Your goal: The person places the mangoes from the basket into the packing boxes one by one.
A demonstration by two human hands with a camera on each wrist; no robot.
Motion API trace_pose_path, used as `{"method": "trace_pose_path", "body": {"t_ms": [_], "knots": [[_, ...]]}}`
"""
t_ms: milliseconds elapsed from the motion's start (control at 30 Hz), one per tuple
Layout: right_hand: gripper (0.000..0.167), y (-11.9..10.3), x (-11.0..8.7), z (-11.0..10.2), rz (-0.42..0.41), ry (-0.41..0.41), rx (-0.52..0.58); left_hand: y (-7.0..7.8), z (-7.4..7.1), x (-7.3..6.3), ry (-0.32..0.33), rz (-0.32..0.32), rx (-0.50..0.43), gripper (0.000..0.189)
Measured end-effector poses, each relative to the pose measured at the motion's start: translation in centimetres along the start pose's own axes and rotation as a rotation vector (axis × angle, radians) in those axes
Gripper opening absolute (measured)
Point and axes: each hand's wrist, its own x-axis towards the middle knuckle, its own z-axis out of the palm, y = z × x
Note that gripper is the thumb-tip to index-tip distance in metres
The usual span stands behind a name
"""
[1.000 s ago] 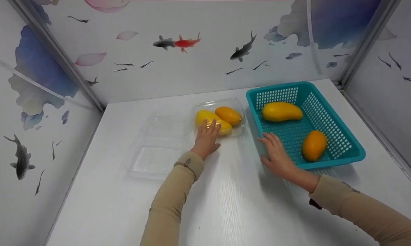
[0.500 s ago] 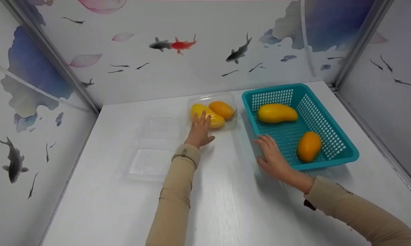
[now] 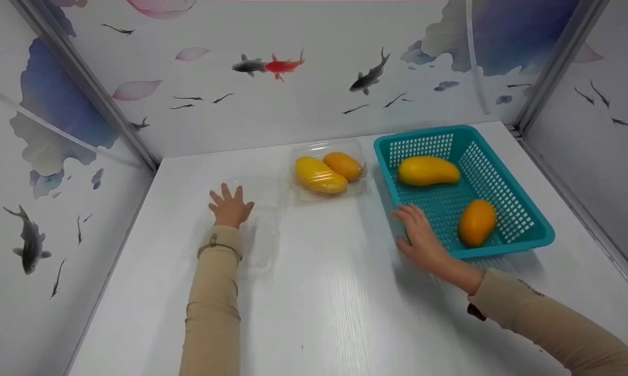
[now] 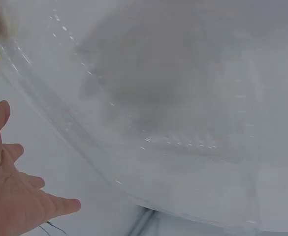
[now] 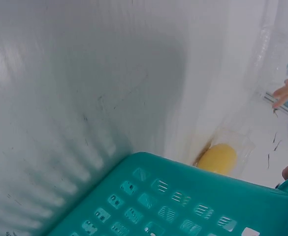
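Beige sleeves (image 3: 554,313) nearest, one just below the teal basket (image 3: 507,247). At the basket's left rim, right hand (image 3: 421,240) relaxed, fingers nearly straight, grasping nothing visible; contact with the rim unclear. Inside the basket, toward its near right, plump orange-yellow mango (image 3: 477,223). Well left of the basket, left hand (image 3: 229,210) wide open, fingers splayed, over a transparent plastic container (image 3: 267,190); touching or not, impossible to tell. Just left of the basket's far half, see-through box (image 3: 353,146) around two glossy mangoes: yellow mango (image 3: 319,176), orange mango (image 3: 342,165). In the basket's far part, long yellow mango (image 3: 428,171). Beyond the basket, white wall (image 3: 272,120) with painted fish.
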Motion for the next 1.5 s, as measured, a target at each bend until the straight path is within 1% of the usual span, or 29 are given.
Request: {"method": "trace_pose_path", "body": {"t_ms": [67, 133, 233, 300, 367, 467, 567, 667, 767, 900, 1000, 1067, 1167, 1267, 1333, 1400, 1500], "knots": [[0.048, 0.0, 0.0, 0.0, -0.006, 0.000, 0.000, -2.1, 0.1, -0.4, -0.027, -0.039, -0.017, 0.060], [0.048, 0.0, 0.1, 0.1, -0.015, 0.003, 0.004, -4.1, 0.2, -0.8, -0.040, -0.075, -0.024, 0.059], [0.048, 0.0, 0.1, 0.1, -0.022, -0.003, 0.006, -6.4, 0.6, -1.4, -0.065, -0.126, -0.051, 0.057], [0.048, -0.1, 0.2, 0.0, -0.013, -0.014, 0.005, -7.5, 0.8, -1.7, -0.077, -0.144, -0.076, 0.054], [0.047, -0.2, 0.2, 0.0, -0.001, -0.030, 0.002, -8.3, 0.9, -1.9, -0.082, -0.149, -0.104, 0.051], [0.047, -0.3, 0.3, 0.0, 0.011, -0.046, 0.007, -9.0, 1.0, -1.9, -0.070, -0.129, -0.118, 0.047], [0.047, -0.3, 0.3, 0.0, 0.014, -0.051, 0.009, -9.3, 1.1, -1.7, -0.054, -0.104, -0.111, 0.044], [0.047, -0.3, 0.3, 0.0, 0.020, -0.047, 0.009, -9.5, 0.9, -1.8, -0.056, -0.097, -0.128, 0.042], [0.047, -0.4, 0.4, 0.0, 0.027, -0.047, 0.007, -9.7, 0.7, -2.1, -0.062, -0.101, -0.185, 0.043], [0.047, -0.3, 0.3, 0.0, 0.026, -0.037, 0.010, -9.8, 0.5, -2.6, -0.085, -0.119, -0.299, 0.044], [0.047, -0.2, 0.3, 0.1, 0.022, -0.027, 0.015, -9.9, 0.2, -2.9, -0.144, -0.148, -0.404, 0.045], [0.047, -0.2, 0.2, 0.1, 0.017, -0.025, 0.019, -9.9, -0.1, -3.1, -0.206, -0.168, -0.466, 0.046], [0.047, -0.2, 0.2, 0.0, 0.013, -0.033, 0.026, -9.7, -0.4, -3.5, -0.309, -0.202, -0.516, 0.048], [0.047, -0.2, 0.1, -0.2, 0.024, -0.048, 0.030, -9.4, -0.6, -4.1, -0.402, -0.193, -0.492, 0.051], [0.047, -0.2, 0.1, -0.2, 0.039, -0.059, 0.029, -9.1, -0.6, -4.5, -0.446, -0.176, -0.471, 0.053], [0.047, -0.2, 0.1, -0.3, 0.053, -0.063, 0.032, -8.8, -0.5, -4.9, -0.479, -0.157, -0.452, 0.056], [0.047, -0.2, 0.1, -0.3, 0.086, -0.068, 0.031, -8.3, -0.4, -5.4, -0.513, -0.138, -0.435, 0.060]]}}
